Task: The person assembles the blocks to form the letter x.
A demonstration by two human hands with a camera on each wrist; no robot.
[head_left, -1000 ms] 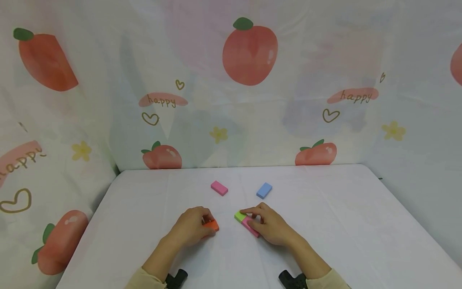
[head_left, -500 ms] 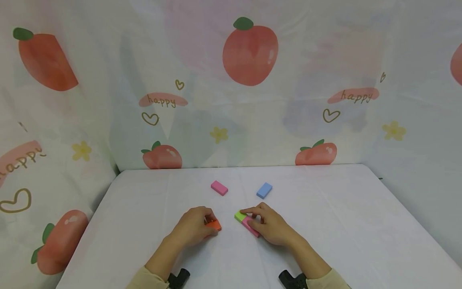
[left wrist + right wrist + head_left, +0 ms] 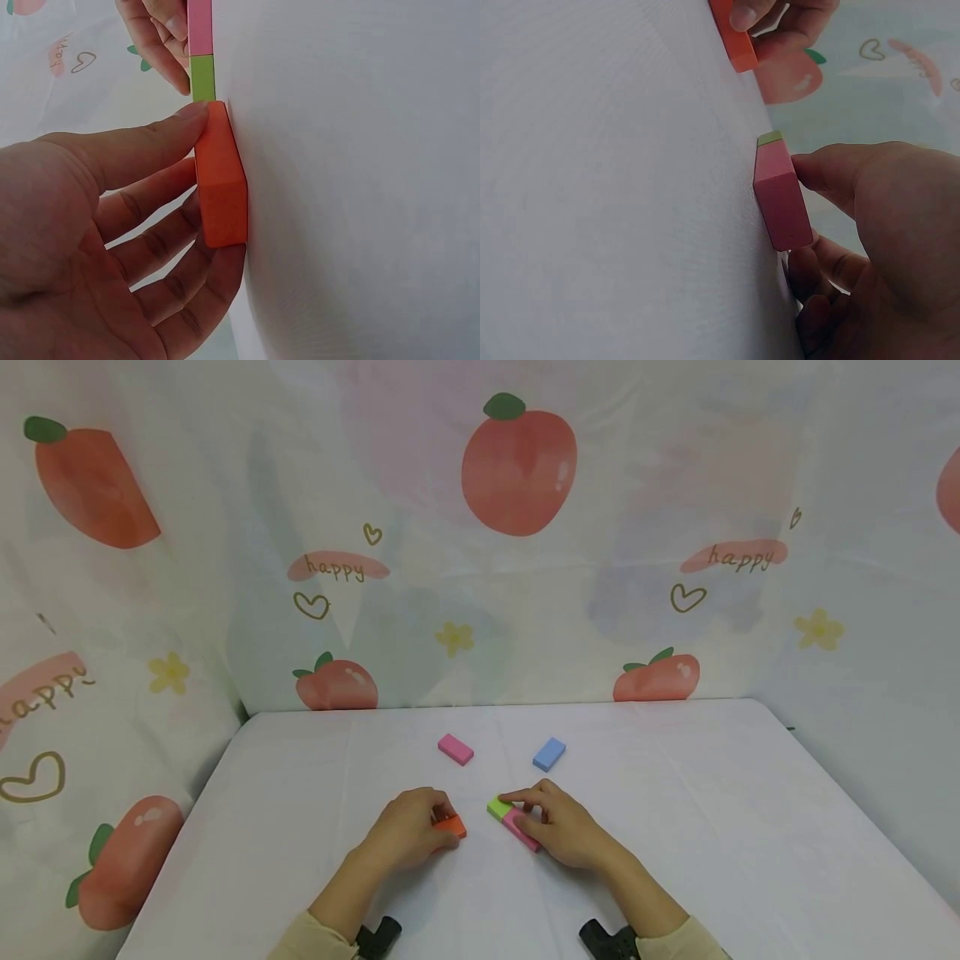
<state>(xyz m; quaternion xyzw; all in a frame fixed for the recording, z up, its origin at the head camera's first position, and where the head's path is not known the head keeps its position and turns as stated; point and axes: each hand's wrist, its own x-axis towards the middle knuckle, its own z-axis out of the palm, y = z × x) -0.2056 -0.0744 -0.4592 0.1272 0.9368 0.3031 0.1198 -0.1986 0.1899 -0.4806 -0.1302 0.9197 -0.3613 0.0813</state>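
My left hand (image 3: 408, 831) pinches an orange block (image 3: 223, 172), thumb along one side and fingers behind it. In the head view the block sits low over the white table, left of a green block (image 3: 498, 808) and a pink block (image 3: 522, 832) that stand end to end in one line. My right hand (image 3: 566, 827) grips this pair, its thumb at the pink block and its index fingertip on the green one. The right wrist view shows a gap between the orange block and the green end.
Farther back on the white table (image 3: 315, 793) lie another pink block (image 3: 456, 749) and a blue block (image 3: 550, 754). A fruit-printed cloth (image 3: 405, 468) rises behind the table's far edge and along its sides.
My left hand has slid a little to the right with the orange block, nearing the green block. The right hand and the paired blocks stay where they were.
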